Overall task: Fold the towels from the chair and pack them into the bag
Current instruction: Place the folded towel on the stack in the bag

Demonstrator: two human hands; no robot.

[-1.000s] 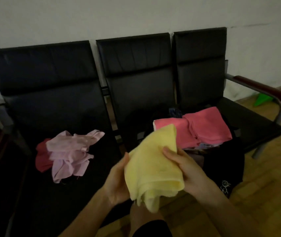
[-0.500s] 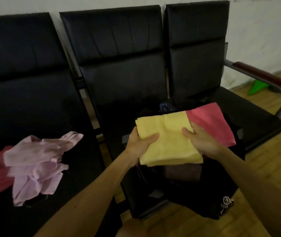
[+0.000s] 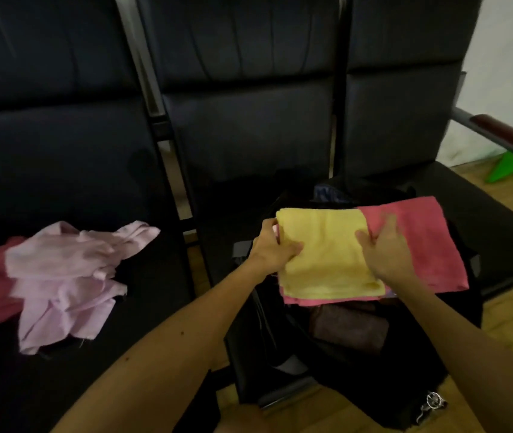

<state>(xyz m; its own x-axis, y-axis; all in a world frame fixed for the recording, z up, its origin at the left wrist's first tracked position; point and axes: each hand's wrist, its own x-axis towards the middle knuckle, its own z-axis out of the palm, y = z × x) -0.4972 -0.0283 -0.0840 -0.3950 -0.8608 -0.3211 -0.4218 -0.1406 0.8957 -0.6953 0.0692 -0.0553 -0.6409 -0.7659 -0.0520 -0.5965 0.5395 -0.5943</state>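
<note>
The left hand (image 3: 272,250) holds the left edge of the yellow towel (image 3: 327,254), with the thumb on top and the fingers curled round the edge. The right hand (image 3: 386,254) lies on the right side of the same towel. It is blurry, so I cannot tell if it pinches the cloth or just presses on it.

The yellow towel is folded flat. It sits on top of a red towel (image 3: 420,239), and both lie across the open top of the black bag (image 3: 264,354). The bag stands on the chair (image 3: 249,135). Something brown (image 3: 348,329) is deeper inside the bag.

I think the step now is packing: the folded yellow towel is being laid in the bag. Next, the hands should let go and pat it flat so it does not come undone.

On the seat to the left, well apart from the bag, a pile of pink towels (image 3: 61,276) lies all crumpled. Those need folding next.
</note>
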